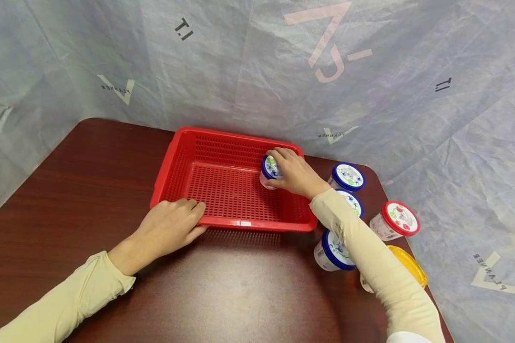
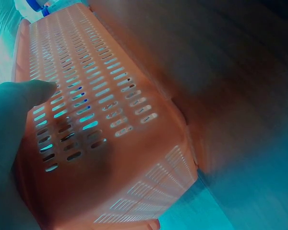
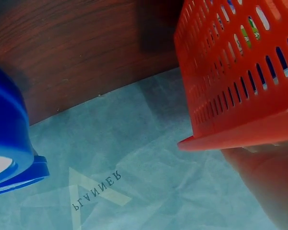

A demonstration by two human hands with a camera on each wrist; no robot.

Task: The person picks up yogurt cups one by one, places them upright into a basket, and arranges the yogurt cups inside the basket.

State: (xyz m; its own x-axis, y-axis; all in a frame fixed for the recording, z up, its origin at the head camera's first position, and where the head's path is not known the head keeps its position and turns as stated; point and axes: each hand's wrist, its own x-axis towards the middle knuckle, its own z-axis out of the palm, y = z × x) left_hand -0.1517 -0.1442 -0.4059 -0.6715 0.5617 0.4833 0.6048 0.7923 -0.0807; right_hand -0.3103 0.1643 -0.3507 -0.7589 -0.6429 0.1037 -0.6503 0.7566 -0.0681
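Note:
A red perforated plastic basket stands on the dark table. My left hand grips its near rim by the left corner; in the left wrist view the thumb lies against the outer side wall. Over the basket's right end reaches my right hand, holding a small tub with a blue lid inside the basket near the right back corner. Fingers and thumb go round the lid's edge. Through the slots of the basket wall in the right wrist view, bits of blue and green show.
Right of the basket stand several tubs: blue-lidded ones, a red-lidded tub and a yellow-lidded tub partly behind my right sleeve. Grey printed sheeting hangs behind the table and along its right edge.

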